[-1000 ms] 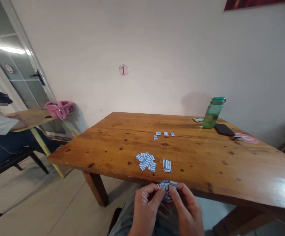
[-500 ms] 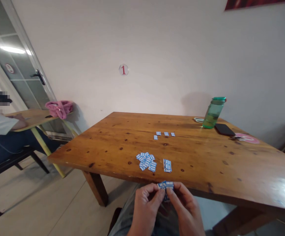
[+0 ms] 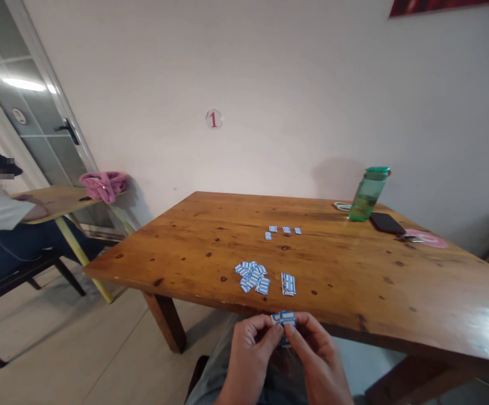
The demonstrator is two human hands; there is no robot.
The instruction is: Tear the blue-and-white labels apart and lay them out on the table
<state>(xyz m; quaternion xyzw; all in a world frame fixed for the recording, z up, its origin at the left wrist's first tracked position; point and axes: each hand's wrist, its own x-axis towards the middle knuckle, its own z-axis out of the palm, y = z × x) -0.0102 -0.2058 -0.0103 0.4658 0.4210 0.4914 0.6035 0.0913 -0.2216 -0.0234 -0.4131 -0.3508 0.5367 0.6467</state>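
Head view: just before the near edge of the table (image 3: 177, 225), the left hand (image 3: 249, 346) and right hand (image 3: 318, 347) sit close together, thumbs uppermost. Both hands' fingers are pinched closed on blue-and-white cards (image 3: 285, 318), held between thumbs and curled forefingers. Their upper edge points toward the table; the thumbs obscure their long axis. Near the table's front edge lie a loose pile (image 3: 252, 277) and neat stack (image 3: 288, 284); farther across it, four small pieces (image 3: 286, 230).
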